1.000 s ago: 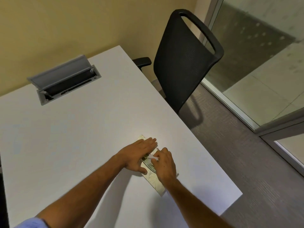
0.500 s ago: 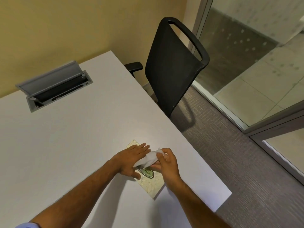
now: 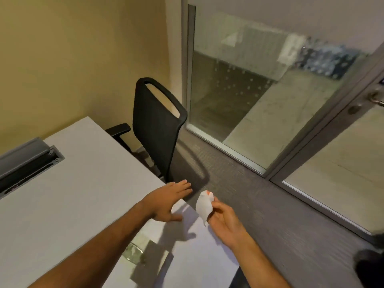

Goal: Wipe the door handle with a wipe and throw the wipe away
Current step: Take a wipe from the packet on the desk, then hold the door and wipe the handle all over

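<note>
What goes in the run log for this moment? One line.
stage: wipe pulled | right hand: holds wipe | left hand: open, empty | wipe pack: on table | door handle: untouched

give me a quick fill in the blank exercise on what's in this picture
1. The right hand pinches a small white wipe in its ____.
2. The left hand is open and holds ____.
3. The black mesh office chair stands beside the white ____.
4. The metal door handle is at the picture's far ____ edge.

Missing words: fingers; nothing; table; right

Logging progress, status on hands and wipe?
Right hand pinching wipe, lifted off table. Left hand open, empty. Door handle far right, untouched. Nothing in the way.
</note>
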Demonstrator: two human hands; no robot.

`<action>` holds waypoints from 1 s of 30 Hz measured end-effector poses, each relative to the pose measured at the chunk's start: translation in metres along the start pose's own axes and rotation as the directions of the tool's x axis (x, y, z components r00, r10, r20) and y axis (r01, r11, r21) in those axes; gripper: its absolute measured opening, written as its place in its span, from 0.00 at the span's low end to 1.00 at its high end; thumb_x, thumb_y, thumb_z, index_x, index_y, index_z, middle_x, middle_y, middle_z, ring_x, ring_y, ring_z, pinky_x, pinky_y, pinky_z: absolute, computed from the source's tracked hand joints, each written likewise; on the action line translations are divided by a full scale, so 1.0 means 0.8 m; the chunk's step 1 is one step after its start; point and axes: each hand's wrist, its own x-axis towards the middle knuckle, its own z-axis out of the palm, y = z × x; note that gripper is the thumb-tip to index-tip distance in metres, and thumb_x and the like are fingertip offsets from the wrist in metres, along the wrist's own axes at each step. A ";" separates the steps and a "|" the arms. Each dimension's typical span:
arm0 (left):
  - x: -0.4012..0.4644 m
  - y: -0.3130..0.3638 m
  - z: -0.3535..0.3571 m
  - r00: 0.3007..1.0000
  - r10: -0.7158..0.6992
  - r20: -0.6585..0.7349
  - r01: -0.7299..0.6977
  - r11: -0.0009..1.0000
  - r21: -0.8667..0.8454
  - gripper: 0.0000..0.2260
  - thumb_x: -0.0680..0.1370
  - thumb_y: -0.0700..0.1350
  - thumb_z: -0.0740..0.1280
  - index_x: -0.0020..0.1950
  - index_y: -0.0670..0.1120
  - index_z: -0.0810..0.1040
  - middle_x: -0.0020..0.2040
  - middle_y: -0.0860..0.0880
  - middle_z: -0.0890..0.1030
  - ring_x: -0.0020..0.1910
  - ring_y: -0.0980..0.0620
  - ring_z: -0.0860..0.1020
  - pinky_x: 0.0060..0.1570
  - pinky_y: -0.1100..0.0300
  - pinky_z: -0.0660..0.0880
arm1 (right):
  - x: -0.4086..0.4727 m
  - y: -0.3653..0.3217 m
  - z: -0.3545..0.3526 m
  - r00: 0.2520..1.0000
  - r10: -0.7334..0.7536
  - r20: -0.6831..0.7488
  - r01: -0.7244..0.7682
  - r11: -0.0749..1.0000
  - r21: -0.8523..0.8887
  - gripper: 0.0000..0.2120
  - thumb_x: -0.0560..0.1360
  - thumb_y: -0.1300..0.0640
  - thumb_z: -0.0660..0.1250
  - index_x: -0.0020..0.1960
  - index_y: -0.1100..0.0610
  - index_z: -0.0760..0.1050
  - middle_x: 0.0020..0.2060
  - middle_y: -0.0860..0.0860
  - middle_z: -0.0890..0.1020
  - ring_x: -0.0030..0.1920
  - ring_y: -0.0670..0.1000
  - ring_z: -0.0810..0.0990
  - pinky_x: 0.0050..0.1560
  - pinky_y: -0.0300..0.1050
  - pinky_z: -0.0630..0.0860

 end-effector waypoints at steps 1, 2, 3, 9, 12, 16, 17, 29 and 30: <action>0.024 0.016 -0.014 1.000 0.016 -0.021 -0.016 1.000 0.005 0.42 0.76 0.68 0.65 0.83 0.56 0.48 0.84 0.54 0.47 0.83 0.51 0.46 0.81 0.49 0.49 | -0.013 -0.023 -0.007 0.999 -0.033 0.040 0.033 0.999 -0.002 0.20 0.70 0.68 0.63 0.61 0.58 0.79 0.54 0.56 0.86 0.55 0.56 0.83 0.59 0.51 0.76; 0.054 0.036 -0.031 0.998 0.044 -0.039 -0.044 0.999 0.012 0.42 0.76 0.66 0.66 0.83 0.56 0.49 0.84 0.54 0.48 0.83 0.51 0.46 0.81 0.50 0.49 | -0.029 -0.052 -0.017 0.993 -0.078 0.085 0.080 0.997 -0.019 0.23 0.70 0.70 0.62 0.62 0.58 0.79 0.55 0.55 0.85 0.54 0.55 0.84 0.57 0.50 0.76; 0.079 0.053 -0.046 0.996 0.068 -0.054 -0.067 0.998 0.022 0.41 0.77 0.64 0.67 0.83 0.57 0.49 0.84 0.54 0.49 0.83 0.52 0.47 0.81 0.49 0.49 | -0.042 -0.076 -0.024 0.984 -0.120 0.129 0.126 0.991 -0.043 0.24 0.69 0.72 0.62 0.62 0.58 0.79 0.55 0.55 0.85 0.51 0.53 0.84 0.54 0.49 0.77; 0.258 0.202 -0.171 0.915 0.303 -0.266 -0.288 0.953 0.092 0.38 0.78 0.57 0.69 0.83 0.49 0.55 0.83 0.49 0.55 0.82 0.52 0.52 0.81 0.51 0.51 | -0.135 -0.274 -0.100 0.897 -0.435 0.083 0.442 0.888 -0.125 0.19 0.76 0.66 0.63 0.66 0.63 0.74 0.48 0.56 0.84 0.46 0.53 0.84 0.47 0.44 0.81; 0.346 0.289 -0.230 0.859 0.382 -0.340 -0.359 0.924 0.131 0.36 0.79 0.56 0.69 0.82 0.45 0.58 0.82 0.46 0.58 0.82 0.49 0.56 0.80 0.57 0.49 | -0.174 -0.369 -0.145 0.841 -0.541 -0.012 0.525 0.822 -0.221 0.12 0.81 0.63 0.61 0.64 0.59 0.76 0.45 0.54 0.85 0.42 0.50 0.83 0.40 0.42 0.79; 0.458 0.402 -0.297 0.779 0.476 -0.408 -0.431 0.879 0.203 0.36 0.78 0.54 0.71 0.82 0.46 0.60 0.81 0.45 0.62 0.81 0.49 0.59 0.79 0.56 0.53 | -0.234 -0.490 -0.195 0.722 -0.687 -0.078 0.645 0.710 -0.282 0.10 0.82 0.60 0.62 0.61 0.57 0.78 0.44 0.52 0.85 0.37 0.48 0.81 0.33 0.38 0.75; 0.482 0.427 -0.310 0.758 0.494 -0.425 -0.446 0.869 0.214 0.36 0.78 0.54 0.71 0.81 0.46 0.60 0.81 0.45 0.62 0.80 0.49 0.59 0.79 0.54 0.55 | -0.247 -0.516 -0.207 0.696 -0.713 -0.089 0.668 0.688 -0.286 0.11 0.82 0.58 0.62 0.62 0.57 0.78 0.44 0.52 0.84 0.37 0.48 0.81 0.32 0.40 0.74; 0.716 0.564 -0.394 0.654 0.646 -0.393 -0.542 0.763 0.353 0.32 0.79 0.54 0.68 0.81 0.49 0.62 0.81 0.49 0.63 0.81 0.52 0.58 0.80 0.52 0.55 | -0.278 -0.714 -0.324 0.539 -0.770 -0.342 0.768 0.616 -0.176 0.09 0.83 0.53 0.59 0.58 0.48 0.77 0.46 0.54 0.84 0.45 0.54 0.84 0.25 0.43 0.73; 0.734 0.565 -0.398 0.656 0.653 -0.378 -0.545 0.757 0.361 0.32 0.79 0.54 0.68 0.81 0.49 0.61 0.81 0.49 0.62 0.81 0.52 0.57 0.80 0.51 0.55 | -0.272 -0.726 -0.330 0.549 -0.761 -0.345 0.767 0.623 -0.154 0.08 0.83 0.53 0.59 0.56 0.47 0.77 0.46 0.53 0.84 0.46 0.55 0.85 0.25 0.43 0.74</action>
